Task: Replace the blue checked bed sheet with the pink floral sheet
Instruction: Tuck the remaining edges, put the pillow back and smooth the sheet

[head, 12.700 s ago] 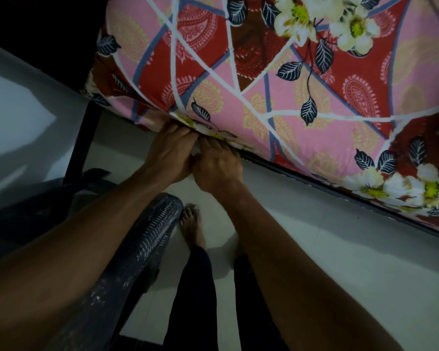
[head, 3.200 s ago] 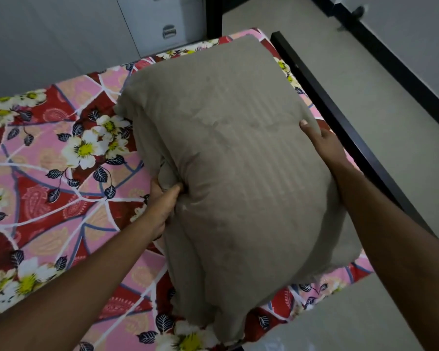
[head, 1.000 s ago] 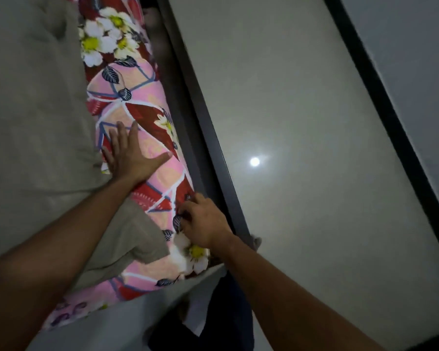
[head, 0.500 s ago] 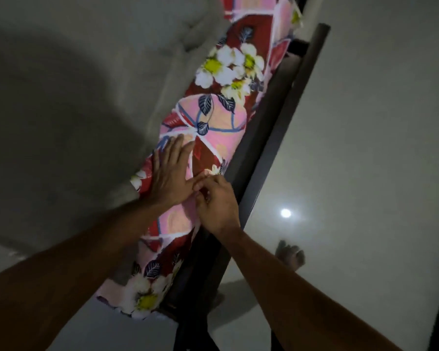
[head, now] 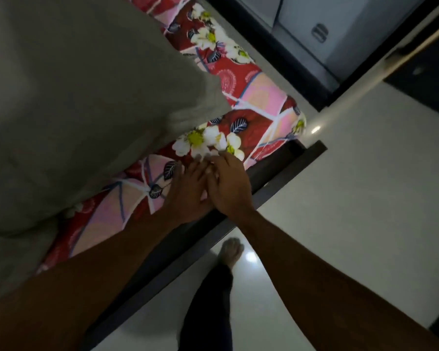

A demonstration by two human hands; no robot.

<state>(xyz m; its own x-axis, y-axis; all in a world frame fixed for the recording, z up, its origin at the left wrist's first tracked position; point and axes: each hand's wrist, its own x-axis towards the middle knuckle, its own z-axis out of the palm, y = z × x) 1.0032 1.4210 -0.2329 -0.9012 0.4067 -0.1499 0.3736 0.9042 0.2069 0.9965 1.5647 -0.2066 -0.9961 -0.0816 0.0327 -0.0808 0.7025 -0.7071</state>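
The pink floral sheet (head: 254, 97) covers the mattress, with red panels, white flowers and dark leaves. My left hand (head: 185, 191) lies flat on the sheet near the mattress edge, fingers straight. My right hand (head: 228, 183) lies beside it and partly over it, fingers stretched along the sheet's edge by the white flowers. A large grey-brown pillow (head: 74, 97) rests on the sheet and hides most of it. No blue checked sheet is in view.
The dark bed frame rail (head: 271, 178) runs along the mattress edge under my hands. My foot (head: 230, 250) and dark trouser leg stand on the pale glossy floor (head: 352, 198). A grey cabinet with drawer handles (head: 319, 31) stands beyond the bed's end.
Both hands have slid along the mattress edge toward the bed's corner, staying together on the floral sheet. The view has swung, bringing the cabinet and bed end into sight.
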